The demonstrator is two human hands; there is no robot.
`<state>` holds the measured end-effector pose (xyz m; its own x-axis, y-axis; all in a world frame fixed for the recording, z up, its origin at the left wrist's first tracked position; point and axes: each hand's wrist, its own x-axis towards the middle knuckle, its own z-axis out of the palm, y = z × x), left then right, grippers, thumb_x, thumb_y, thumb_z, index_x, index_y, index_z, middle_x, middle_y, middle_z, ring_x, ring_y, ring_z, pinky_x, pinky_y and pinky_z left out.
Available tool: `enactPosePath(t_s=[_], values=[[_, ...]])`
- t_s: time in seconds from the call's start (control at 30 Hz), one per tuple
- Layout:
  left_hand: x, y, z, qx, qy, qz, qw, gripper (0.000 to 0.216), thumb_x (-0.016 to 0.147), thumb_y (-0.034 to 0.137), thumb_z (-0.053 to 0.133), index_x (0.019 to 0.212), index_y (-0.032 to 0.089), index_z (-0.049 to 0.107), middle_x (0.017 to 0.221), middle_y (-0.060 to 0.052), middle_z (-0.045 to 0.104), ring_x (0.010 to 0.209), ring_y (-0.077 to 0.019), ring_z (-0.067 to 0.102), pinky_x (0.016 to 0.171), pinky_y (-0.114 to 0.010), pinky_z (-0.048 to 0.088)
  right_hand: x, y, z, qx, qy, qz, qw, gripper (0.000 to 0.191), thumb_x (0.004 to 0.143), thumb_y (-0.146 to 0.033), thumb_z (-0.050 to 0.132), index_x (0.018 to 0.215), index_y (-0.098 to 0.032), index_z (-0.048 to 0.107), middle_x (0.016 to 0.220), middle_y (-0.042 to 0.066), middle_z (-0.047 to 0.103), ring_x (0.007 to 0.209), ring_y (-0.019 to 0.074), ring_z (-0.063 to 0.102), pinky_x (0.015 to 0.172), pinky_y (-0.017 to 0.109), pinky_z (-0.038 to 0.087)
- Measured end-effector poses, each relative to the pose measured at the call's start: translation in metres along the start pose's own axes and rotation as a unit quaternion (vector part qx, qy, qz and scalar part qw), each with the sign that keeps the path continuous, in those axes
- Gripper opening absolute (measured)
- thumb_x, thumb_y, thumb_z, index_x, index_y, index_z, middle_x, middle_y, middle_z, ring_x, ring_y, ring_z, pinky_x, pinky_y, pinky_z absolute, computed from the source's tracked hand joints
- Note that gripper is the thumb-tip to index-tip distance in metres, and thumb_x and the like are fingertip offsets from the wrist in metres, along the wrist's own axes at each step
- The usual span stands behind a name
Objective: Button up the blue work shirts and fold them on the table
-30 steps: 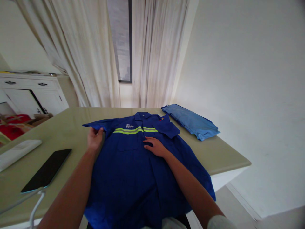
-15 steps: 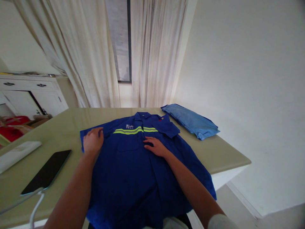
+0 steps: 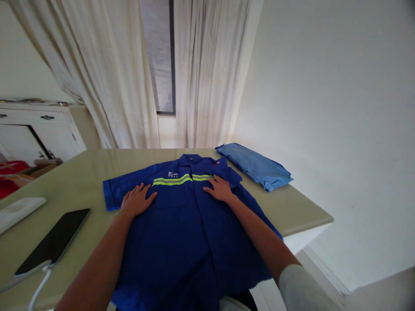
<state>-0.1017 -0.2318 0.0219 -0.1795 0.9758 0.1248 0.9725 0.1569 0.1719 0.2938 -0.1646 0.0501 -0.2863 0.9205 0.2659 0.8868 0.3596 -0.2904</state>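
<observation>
A dark blue work shirt (image 3: 171, 233) with a yellow-green and grey reflective stripe across the chest lies front side up on the table, collar pointing away from me. Its lower end hangs over the near edge. The sleeve at left stretches outward, while the one at right is folded in over the chest. My left hand (image 3: 138, 201) lies on the shirt below the left sleeve, fingers spread. On the right chest, just under the stripe and close to the folded sleeve, my right hand (image 3: 219, 188) rests flat with its fingers apart.
A folded light blue garment (image 3: 256, 166) lies at the table's right edge by the wall. To the left are a black phone (image 3: 53, 242) with a white cable (image 3: 40, 285) and a white flat object (image 3: 21, 211). The table (image 3: 308, 211) ends at the right.
My left hand has moved from the left sleeve onto the shirt's side, its fingers uncurling. My right hand has slid right and slightly away from me. The sleeve at left now lies flatter.
</observation>
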Motion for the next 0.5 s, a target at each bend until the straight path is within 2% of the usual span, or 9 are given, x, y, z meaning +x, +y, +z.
enactPosePath(t_s=[0.03,0.1,0.17,0.2,0.23,0.33,0.37,0.43,0.5], values=[[0.0,0.0,0.0,0.002,-0.003,0.001,1.0,0.078,0.096,0.066,0.034,0.158,0.02,0.044,0.167,-0.015,0.037,0.154,-0.0357,0.034,0.123,-0.056,0.025,0.006,0.014,-0.011,-0.026,0.056,0.05,0.997,0.062,0.096,-0.057,0.06,0.145,-0.02,0.058,0.156,0.019,0.049,0.148,0.0383,0.04,0.121,0.06,0.026],[0.0,0.0,0.0,0.005,-0.008,0.002,1.0,0.078,0.096,0.066,0.034,0.158,0.02,0.044,0.166,-0.016,0.037,0.154,-0.0357,0.034,0.123,-0.056,0.025,0.015,0.042,-0.035,-0.056,0.181,0.172,0.967,0.063,0.098,-0.049,0.057,0.152,-0.018,0.05,0.159,0.023,0.043,0.151,0.0404,0.033,0.12,0.064,0.023],[0.001,0.0,0.001,0.004,-0.006,0.002,1.0,0.078,0.096,0.066,0.034,0.158,0.019,0.045,0.166,-0.017,0.037,0.153,-0.0364,0.035,0.123,-0.056,0.025,0.017,0.064,-0.052,-0.057,0.22,0.256,0.94,0.066,0.099,-0.047,0.053,0.155,-0.012,0.043,0.157,0.028,0.043,0.146,0.0422,0.039,0.115,0.062,0.03],[0.002,0.0,0.002,0.002,-0.002,0.001,1.0,0.078,0.096,0.066,0.034,0.157,0.019,0.045,0.166,-0.017,0.038,0.153,-0.0369,0.035,0.123,-0.057,0.026,0.016,0.07,-0.057,-0.06,0.205,0.257,0.943,0.067,0.099,-0.048,0.053,0.155,-0.011,0.043,0.154,0.028,0.046,0.143,0.0419,0.044,0.113,0.06,0.034],[0.002,0.0,0.002,-0.002,0.002,-0.002,1.0,0.077,0.096,0.066,0.035,0.157,0.02,0.046,0.166,-0.016,0.038,0.153,-0.0374,0.035,0.122,-0.057,0.026,0.013,0.073,-0.057,-0.067,0.174,0.227,0.956,0.068,0.098,-0.05,0.056,0.154,-0.012,0.045,0.151,0.027,0.05,0.139,0.041,0.048,0.112,0.057,0.037],[0.003,0.0,0.004,-0.012,0.011,-0.006,1.0,0.076,0.095,0.066,0.038,0.156,0.021,0.048,0.165,-0.016,0.039,0.152,-0.0382,0.036,0.122,-0.058,0.026,0.003,0.066,-0.041,-0.099,0.06,0.071,0.991,0.063,0.092,-0.055,0.065,0.143,-0.018,0.058,0.141,0.019,0.061,0.131,0.0362,0.055,0.111,0.049,0.041],[0.002,-0.001,0.004,-0.014,0.012,-0.005,1.0,0.075,0.095,0.066,0.038,0.155,0.021,0.049,0.165,-0.016,0.04,0.152,-0.038,0.037,0.121,-0.058,0.027,0.001,0.062,-0.035,-0.098,0.034,0.051,0.993,0.055,0.09,-0.053,0.067,0.134,-0.02,0.065,0.135,0.017,0.065,0.127,0.0346,0.058,0.109,0.046,0.043],[0.001,-0.002,0.004,-0.012,0.013,-0.001,1.0,0.075,0.096,0.065,0.037,0.155,0.021,0.049,0.165,-0.016,0.04,0.152,-0.0371,0.037,0.122,-0.058,0.027,0.004,0.056,-0.027,-0.081,0.018,0.071,0.994,0.034,0.09,-0.043,0.069,0.115,-0.021,0.074,0.119,0.015,0.072,0.116,0.0314,0.065,0.102,0.04,0.048],[-0.001,-0.002,0.004,-0.01,0.014,0.002,1.0,0.075,0.096,0.065,0.036,0.155,0.021,0.049,0.165,-0.016,0.04,0.152,-0.0362,0.037,0.122,-0.057,0.027,0.013,0.06,-0.033,-0.062,0.044,0.131,0.988,0.021,0.091,-0.034,0.066,0.105,-0.022,0.076,0.108,0.013,0.074,0.106,0.0289,0.068,0.095,0.037,0.051]])
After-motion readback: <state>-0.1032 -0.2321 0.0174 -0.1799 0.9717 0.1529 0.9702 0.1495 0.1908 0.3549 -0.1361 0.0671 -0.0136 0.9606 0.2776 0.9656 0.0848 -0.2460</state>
